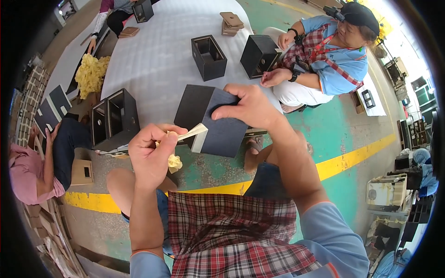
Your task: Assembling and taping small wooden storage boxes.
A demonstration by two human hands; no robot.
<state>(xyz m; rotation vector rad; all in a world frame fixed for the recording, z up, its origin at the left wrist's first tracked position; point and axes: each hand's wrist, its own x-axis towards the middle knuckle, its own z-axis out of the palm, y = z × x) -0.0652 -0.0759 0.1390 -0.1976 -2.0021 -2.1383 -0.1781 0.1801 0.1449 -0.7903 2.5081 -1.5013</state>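
A dark box (227, 132) is tilted in front of me, at the near edge of the white table. My right hand (252, 106) grips it from the right, thumb over the top edge and fingers around the far side. My left hand (153, 150) pinches the loose end of a cream strip of tape (194, 132) between thumb and fingertips. The other end of the strip still sticks to the box's lower left edge. Below the left fingers hangs a crumpled bit of yellow tape (174, 163).
On the white table (157, 60) stand an open black box (224, 68), a two-compartment black box (131, 121) and a stack of brown boards (232, 21). A heap of crumpled yellow tape (91, 76) lies left. A co-worker (340, 60) handles another black box (255, 55); others work at left.
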